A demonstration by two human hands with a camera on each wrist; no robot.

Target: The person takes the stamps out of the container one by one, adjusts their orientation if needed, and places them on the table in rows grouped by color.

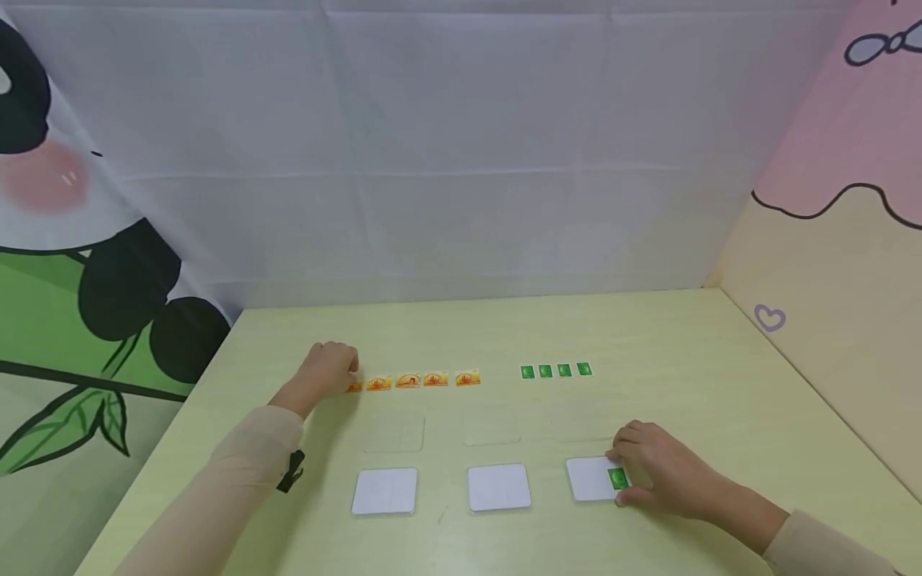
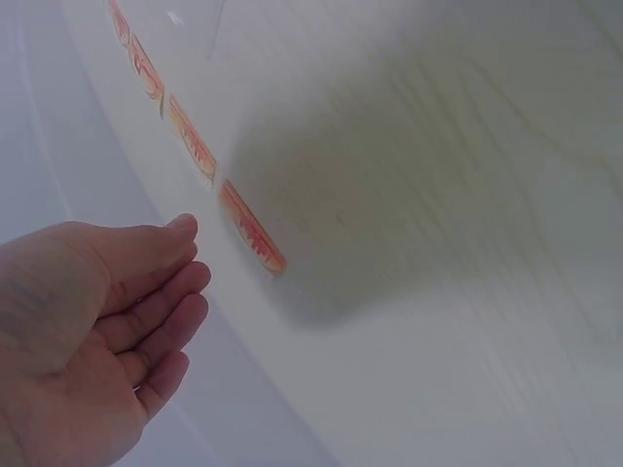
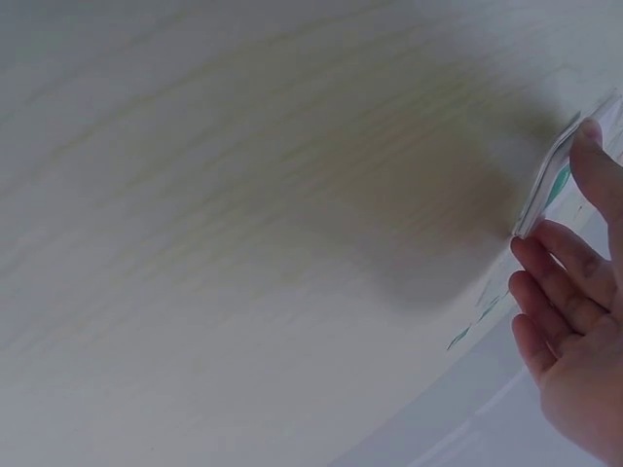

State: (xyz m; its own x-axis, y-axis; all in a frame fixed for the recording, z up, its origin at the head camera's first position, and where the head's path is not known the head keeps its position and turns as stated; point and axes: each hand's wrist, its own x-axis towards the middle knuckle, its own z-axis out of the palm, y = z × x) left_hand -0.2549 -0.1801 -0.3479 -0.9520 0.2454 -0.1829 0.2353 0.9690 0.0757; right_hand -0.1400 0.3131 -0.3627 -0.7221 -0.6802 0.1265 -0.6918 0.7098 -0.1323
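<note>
My left hand (image 1: 326, 370) is at the left end of a row of small orange pictured pieces (image 1: 407, 382), partly covering the leftmost one. In the left wrist view, the fingers (image 2: 165, 326) are loosely bent, thumb near the index finger, nothing visible between them; the closest orange piece (image 2: 251, 229) lies apart on the table. At the right, my right hand (image 1: 663, 472) holds a white card (image 1: 591, 480) by its edges, thumb on the near side and fingers on the far side. A green square piece (image 1: 618, 478) sits at the card's right end.
Two more white cards, a left one (image 1: 385, 491) and a middle one (image 1: 499, 487), lie in the front row. Behind them are faint clear rectangles (image 1: 492, 426). Several green squares (image 1: 545, 371) line up farther back. A white cloth (image 1: 461, 160) hangs behind the table (image 1: 634, 336).
</note>
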